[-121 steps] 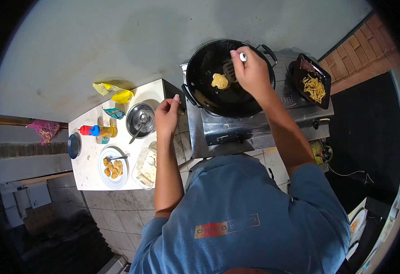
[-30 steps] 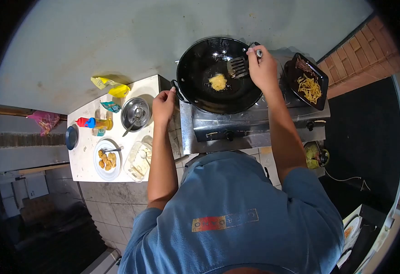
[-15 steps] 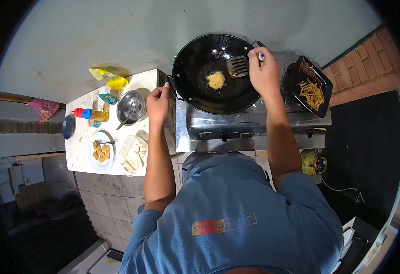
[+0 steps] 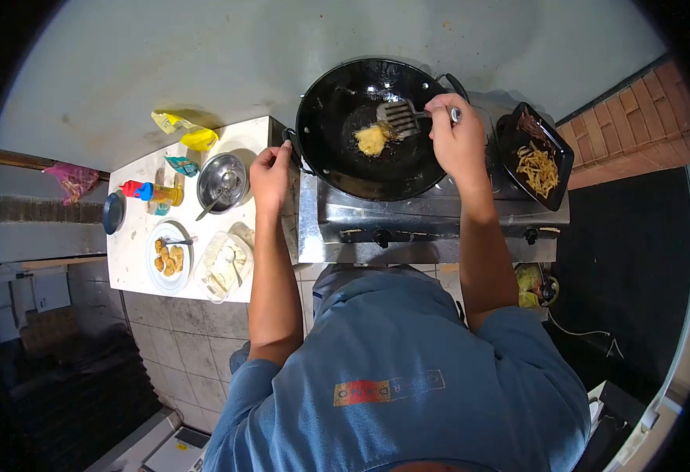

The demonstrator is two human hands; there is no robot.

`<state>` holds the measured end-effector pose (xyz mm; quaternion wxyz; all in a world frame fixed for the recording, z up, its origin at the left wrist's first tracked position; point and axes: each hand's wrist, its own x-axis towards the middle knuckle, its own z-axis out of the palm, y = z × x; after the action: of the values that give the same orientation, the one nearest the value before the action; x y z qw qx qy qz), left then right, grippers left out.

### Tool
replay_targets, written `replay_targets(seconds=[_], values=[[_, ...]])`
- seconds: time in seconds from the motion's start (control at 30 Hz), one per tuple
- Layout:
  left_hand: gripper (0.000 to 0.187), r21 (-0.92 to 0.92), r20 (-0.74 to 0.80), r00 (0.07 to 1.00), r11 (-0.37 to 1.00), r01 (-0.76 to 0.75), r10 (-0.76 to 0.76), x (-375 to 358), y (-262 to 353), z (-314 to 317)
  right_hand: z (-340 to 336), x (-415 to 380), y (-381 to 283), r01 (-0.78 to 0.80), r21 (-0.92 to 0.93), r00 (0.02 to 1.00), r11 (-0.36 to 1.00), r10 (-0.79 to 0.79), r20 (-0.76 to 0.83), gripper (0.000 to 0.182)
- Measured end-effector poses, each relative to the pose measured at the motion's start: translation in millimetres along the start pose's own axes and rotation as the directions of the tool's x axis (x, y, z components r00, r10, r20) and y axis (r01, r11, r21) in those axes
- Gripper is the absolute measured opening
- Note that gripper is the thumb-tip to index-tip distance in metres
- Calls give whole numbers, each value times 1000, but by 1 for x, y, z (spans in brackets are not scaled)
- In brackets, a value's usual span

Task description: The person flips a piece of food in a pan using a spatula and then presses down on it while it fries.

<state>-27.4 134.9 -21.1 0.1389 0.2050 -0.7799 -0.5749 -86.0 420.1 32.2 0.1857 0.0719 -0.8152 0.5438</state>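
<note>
A black wok (image 4: 345,169) sits on the metal stove, a golden piece of frying food (image 4: 372,141) in a little oil at its middle. My left hand (image 4: 271,175) is closed on the wok's left handle (image 4: 291,141). In my right hand (image 4: 457,138) is a slotted spatula (image 4: 400,118), held by its handle over the wok. The spatula's slotted head is right at the food's upper right edge and overlaps it a little in this view.
Right of the wok, a black tray (image 4: 553,197) holds fries and dark strips. On the white table (image 4: 136,271) at left stand a metal bowl (image 4: 223,182), a plate (image 4: 160,279) of fried pieces, a plastic tub (image 4: 217,291) and sauce bottles (image 4: 160,193). Stove knobs (image 4: 381,237) face me.
My right hand has turned the spatula and moved its head left, from the wok's right side to the frying food. The left hand keeps its hold on the handle.
</note>
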Motion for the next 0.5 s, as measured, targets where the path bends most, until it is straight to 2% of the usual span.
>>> replay_targets(seconds=[0.13, 0.23, 0.3, 0.33, 0.4, 0.5], values=[[32, 8, -2, 999, 999, 32, -32, -2, 4, -1, 0, -2, -9, 85, 95, 995, 992, -80, -57, 14], [32, 35, -6, 999, 999, 41, -41, -4, 7, -1, -2, -3, -13, 118, -11, 991, 993, -118, -57, 14], [32, 31, -9, 999, 998, 51, -50, -3, 8, 0, -2, -3, -17, 111, -172, 992, 979, -120, -42, 15], [33, 29, -10, 998, 998, 64, -64, -4, 7, -1, -1, -4, -14, 110, -172, 992, 979, -118, -39, 15], [33, 33, 1, 999, 998, 52, -52, -4, 6, -2, 5, -4, -8, -25, -29, 999, 999, 24, -22, 15], [33, 53, 9, 999, 998, 36, -37, -3, 5, -3, 7, -7, -12, 51, 72, 997, 996, -46, -63, 14]])
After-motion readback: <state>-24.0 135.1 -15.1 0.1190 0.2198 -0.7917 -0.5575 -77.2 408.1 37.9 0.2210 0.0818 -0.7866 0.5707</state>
